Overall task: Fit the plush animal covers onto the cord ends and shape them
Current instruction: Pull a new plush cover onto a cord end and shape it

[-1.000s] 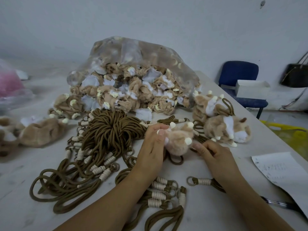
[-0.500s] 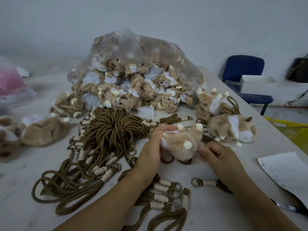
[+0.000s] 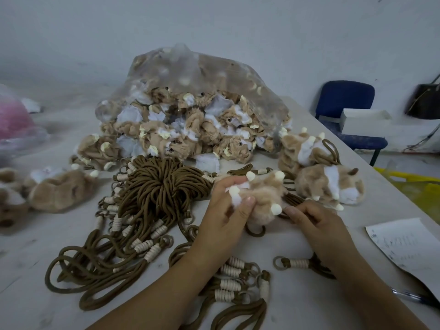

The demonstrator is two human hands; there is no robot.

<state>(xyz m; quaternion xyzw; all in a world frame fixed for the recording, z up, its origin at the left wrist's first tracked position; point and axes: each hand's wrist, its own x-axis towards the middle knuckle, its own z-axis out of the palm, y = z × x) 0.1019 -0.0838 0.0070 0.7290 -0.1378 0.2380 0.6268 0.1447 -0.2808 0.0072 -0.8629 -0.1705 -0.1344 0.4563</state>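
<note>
Down at the near edge of the grey bench (image 3: 297, 296) lie brown cord loops with cream-wound ends (image 3: 229, 282). Just beyond them the left hand (image 3: 228, 210) has its grip clamped on the tan-and-white plush animal cover with cream nubs (image 3: 264, 198) over mid-bench, while the right hand (image 3: 316, 225) curls its grip on the brown cord (image 3: 291, 198) at the cover's right side. Further back, a thick bundle of brown cords (image 3: 154, 189) sits left of the hands, two finished tan plush animals (image 3: 328, 186) rest toward the right edge, and a clear plastic bag stuffed with limp plush covers (image 3: 190, 96) fills the far side.
</note>
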